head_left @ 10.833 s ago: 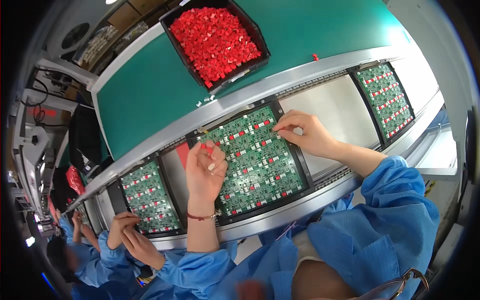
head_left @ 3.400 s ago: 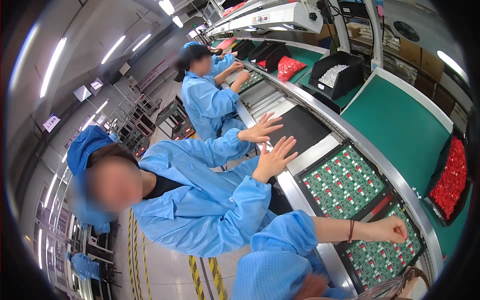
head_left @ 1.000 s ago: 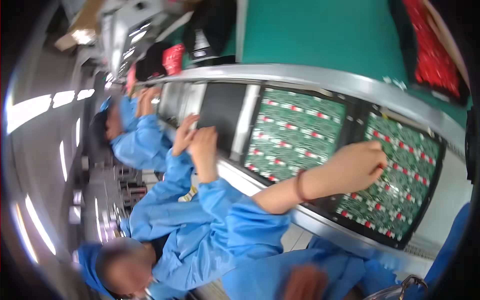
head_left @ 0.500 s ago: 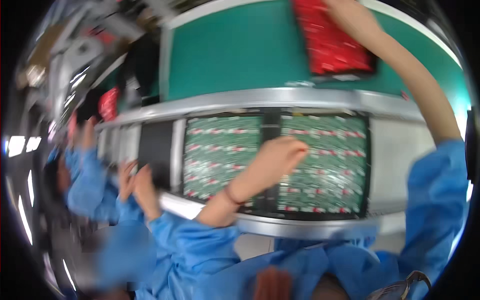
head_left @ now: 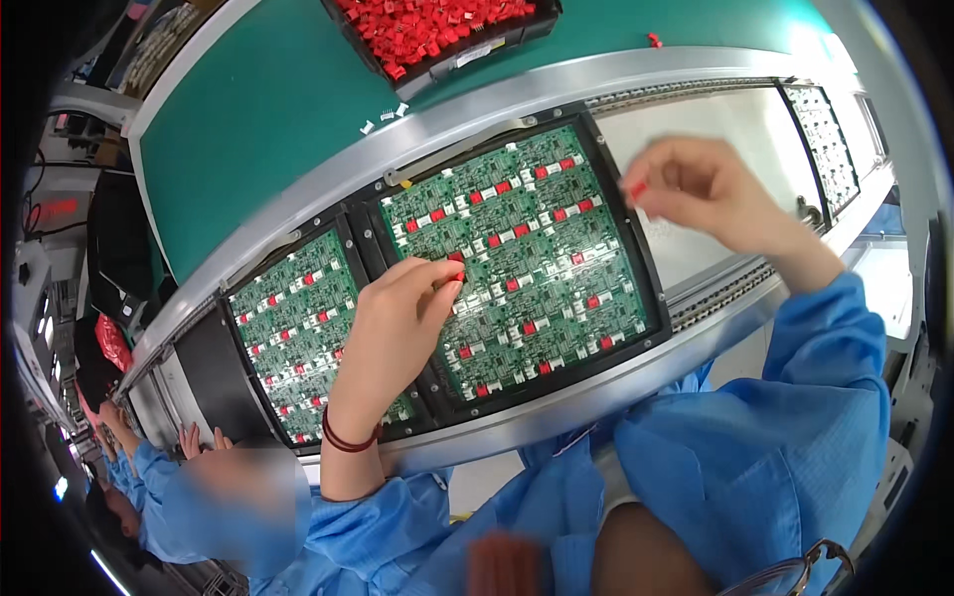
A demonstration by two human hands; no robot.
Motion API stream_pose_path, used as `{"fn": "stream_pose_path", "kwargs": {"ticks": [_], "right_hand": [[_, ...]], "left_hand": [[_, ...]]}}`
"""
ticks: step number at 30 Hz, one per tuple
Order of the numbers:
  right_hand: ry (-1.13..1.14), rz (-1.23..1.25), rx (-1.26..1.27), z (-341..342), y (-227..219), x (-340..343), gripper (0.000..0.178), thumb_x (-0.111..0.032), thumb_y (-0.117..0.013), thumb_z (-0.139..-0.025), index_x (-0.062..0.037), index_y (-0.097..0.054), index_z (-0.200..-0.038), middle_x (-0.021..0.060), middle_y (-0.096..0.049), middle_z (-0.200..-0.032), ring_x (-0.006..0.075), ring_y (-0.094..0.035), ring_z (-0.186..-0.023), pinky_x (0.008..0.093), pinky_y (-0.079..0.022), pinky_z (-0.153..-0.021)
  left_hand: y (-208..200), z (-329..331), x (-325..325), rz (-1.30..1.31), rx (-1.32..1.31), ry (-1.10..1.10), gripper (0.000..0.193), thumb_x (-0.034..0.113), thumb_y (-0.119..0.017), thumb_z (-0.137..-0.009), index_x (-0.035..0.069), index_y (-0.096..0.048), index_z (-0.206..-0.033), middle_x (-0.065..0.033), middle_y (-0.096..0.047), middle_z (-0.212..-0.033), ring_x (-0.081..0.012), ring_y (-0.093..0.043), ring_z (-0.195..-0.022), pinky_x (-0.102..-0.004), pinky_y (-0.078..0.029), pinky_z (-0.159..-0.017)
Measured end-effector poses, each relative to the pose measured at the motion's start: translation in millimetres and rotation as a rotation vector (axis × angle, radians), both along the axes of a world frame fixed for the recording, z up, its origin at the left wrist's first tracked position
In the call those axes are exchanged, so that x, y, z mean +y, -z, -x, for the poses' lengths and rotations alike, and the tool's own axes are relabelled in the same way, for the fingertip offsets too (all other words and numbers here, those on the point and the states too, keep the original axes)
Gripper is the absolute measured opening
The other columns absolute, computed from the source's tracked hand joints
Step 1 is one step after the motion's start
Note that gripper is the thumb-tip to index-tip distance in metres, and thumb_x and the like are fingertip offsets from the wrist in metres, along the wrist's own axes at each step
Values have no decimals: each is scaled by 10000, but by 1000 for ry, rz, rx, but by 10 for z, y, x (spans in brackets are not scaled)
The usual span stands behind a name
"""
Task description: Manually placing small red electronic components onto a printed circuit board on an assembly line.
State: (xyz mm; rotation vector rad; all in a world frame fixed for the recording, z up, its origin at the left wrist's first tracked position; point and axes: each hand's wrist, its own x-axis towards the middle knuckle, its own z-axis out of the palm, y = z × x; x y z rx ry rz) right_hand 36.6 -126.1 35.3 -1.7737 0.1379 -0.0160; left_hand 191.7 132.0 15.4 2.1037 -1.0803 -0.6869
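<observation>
- Nearest us are two blue cloth sleeves [head_left: 795,417], creased and loose; dark red bands [head_left: 350,437] circle our left wrist.
- We have two bare hands at work. Our left hand [head_left: 393,323] pinches, thumb against forefinger, at least one small, blocky red connector [head_left: 458,275]; it sits at the fingertips over the left part of the middle panel. Whether it touches the board, we cannot tell.
- Our right hand [head_left: 701,194], slightly blurred, grasps one red connector [head_left: 637,190] between thumb and finger, just beside the middle panel's right edge, the other fingers curled.
- We count three panels in dark frames. The middle panel [head_left: 542,268] is glossy green circuit board, densely studded with white and red blocks; six red ones run along its far row.
- The left panel [head_left: 298,333] lies just beside it, with similar rows; the right panel [head_left: 822,144] stands well apart, past a smooth, pale metal plate [head_left: 696,129].
- Near the left panel we see one co-worker's fingers [head_left: 204,440].
- Beyond the silvery metal rail [head_left: 328,219] spreads a flat green mat [head_left: 248,109], bearing three loose white pieces [head_left: 400,110] and a small red bit [head_left: 654,41].
- Farthest, one black plastic bin [head_left: 487,58], cut off by the view, holds heaped red connectors [head_left: 427,25], too many to count.
</observation>
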Motion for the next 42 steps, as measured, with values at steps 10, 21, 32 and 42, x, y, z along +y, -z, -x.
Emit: {"fn": "stream_pose_path", "kwargs": {"ticks": [10,21,32,42], "right_hand": [[143,-110,77,272,389,98,128,-15,-571,-842,13,-577,-967,29,-568,-865,73,-511,-756,219,-430,-712],[92,90,-25,288,345,128,115,-24,-602,-805,-6,-610,-918,56,-570,-790,129,-534,-710,242,-427,-660],[87,151,-36,242,388,142,103,-39,-612,-794,-16,-617,-894,59,-580,-768,145,-545,-681,256,-435,-647],[-41,201,-175,258,336,275,154,-25,-667,-738,-21,-631,-888,108,-618,-813,229,-595,-705,301,-470,-616]], "left_hand": [[18,140,-63,-59,-182,115,127,24,-646,-743,0,-614,-864,-107,-526,-740,-243,-542,-615,-332,-430,-546],[55,259,-45,-43,-418,139,120,33,-672,-729,10,-632,-840,-73,-488,-701,-228,-520,-607,-324,-419,-515],[91,260,-51,-44,-462,51,139,46,-695,-700,39,-631,-823,-59,-484,-686,-220,-525,-613,-321,-424,-504],[-150,188,-53,51,-228,83,189,72,-665,-753,64,-637,-939,-74,-521,-665,-193,-517,-553,-293,-412,-489]]}}
